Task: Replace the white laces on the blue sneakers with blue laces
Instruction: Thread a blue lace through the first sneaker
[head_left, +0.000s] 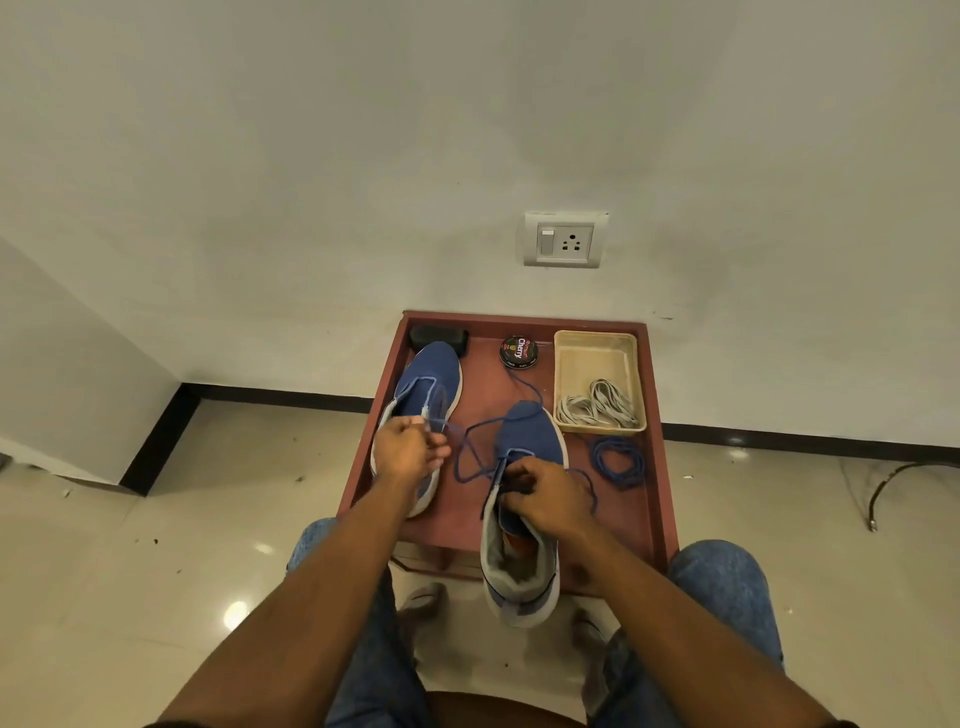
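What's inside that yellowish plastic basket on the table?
The shallow cream plastic basket holds loosely coiled white shoelaces at its near end; the rest looks bare. Anything beneath the laces is covered and can't be seen.

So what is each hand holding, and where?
Left hand pinches the blue lace near its end; right hand grips it at the right sneaker's eyelets.

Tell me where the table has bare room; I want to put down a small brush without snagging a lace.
Bare strip on the table in front of the coiled blue lace, right of the right sneaker. Small patch between the polish tin and the basket. Crowded: between both sneakers, where the blue lace loops between the left hand and right hand.
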